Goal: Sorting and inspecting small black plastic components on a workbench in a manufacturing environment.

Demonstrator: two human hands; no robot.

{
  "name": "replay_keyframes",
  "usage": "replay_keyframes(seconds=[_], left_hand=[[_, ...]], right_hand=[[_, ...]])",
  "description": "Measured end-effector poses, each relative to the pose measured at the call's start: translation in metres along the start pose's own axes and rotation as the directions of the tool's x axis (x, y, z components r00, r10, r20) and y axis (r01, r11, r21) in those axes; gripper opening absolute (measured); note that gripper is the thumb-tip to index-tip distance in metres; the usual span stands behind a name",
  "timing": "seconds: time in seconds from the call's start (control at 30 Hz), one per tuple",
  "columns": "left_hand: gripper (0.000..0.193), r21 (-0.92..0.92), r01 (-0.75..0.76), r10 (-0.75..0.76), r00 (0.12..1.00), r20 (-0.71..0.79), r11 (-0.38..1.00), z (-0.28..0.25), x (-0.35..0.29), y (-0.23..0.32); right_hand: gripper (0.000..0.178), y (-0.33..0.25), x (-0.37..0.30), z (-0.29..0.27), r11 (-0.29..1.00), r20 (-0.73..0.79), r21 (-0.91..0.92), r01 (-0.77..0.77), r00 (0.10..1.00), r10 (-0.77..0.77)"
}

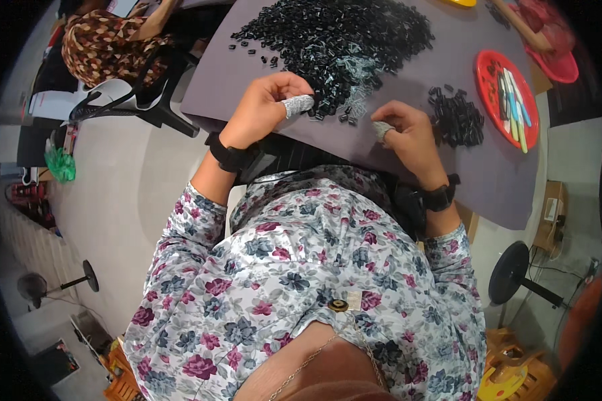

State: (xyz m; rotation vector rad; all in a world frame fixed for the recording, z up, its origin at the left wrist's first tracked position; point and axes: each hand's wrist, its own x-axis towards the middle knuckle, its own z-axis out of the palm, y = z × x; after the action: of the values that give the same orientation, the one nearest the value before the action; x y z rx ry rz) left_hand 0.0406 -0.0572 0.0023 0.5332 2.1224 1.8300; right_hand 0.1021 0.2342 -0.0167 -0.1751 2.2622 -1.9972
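A large heap of small black plastic pieces [301, 33] spreads over the table, with small clear pieces [360, 77] mixed in at its near side. My left hand [267, 100] is at the near left edge of this heap, fingers curled in toward a thumb wrapped in pale tape. To the right, my right hand [407, 130] hovers by the table's near edge, its fingers bent toward a wrapped thumb. Whatever either hand pinches is too small or hidden to make out. Just beyond my right hand lies a smaller pile of black pieces [456, 117].
A round red tray [488, 100] on the right holds several slim-handled tools [515, 110]. The grey table [495, 180] curves around in front of me. Other people sit at the far left and far right. A black chair [174, 117] stands left of the table.
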Motion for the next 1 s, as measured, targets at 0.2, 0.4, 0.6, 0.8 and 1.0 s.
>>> replay_keyframes(seconds=[0.2,0.4,0.6,0.8,1.0], left_hand=[[0.023,-0.254,0.132,-0.102,0.986,0.13,0.958,0.035,-0.003,0.005],[0.026,-0.237,0.124,-0.091,0.985,0.143,0.964,0.048,-0.002,0.007],[0.028,-0.156,0.112,-0.086,0.983,0.165,0.981,0.047,0.0,-0.001],[0.018,-0.151,0.111,-0.087,0.984,0.158,0.982,0.044,0.003,-0.001],[0.01,0.07,-0.031,0.037,0.995,-0.091,0.997,0.013,0.018,-0.005]], right_hand=[[0.022,-0.02,0.005,0.032,0.971,0.031,0.177,0.159,0.985,-0.167],[0.025,0.0,0.008,0.037,0.937,-0.001,0.303,0.174,0.983,-0.182],[0.027,0.005,0.007,0.036,0.975,-0.011,0.16,0.156,0.988,-0.157],[0.02,0.0,0.007,0.027,0.981,0.013,0.157,0.116,0.993,-0.12],[0.013,0.009,0.004,0.0,0.996,-0.111,0.02,0.087,0.99,-0.084]])
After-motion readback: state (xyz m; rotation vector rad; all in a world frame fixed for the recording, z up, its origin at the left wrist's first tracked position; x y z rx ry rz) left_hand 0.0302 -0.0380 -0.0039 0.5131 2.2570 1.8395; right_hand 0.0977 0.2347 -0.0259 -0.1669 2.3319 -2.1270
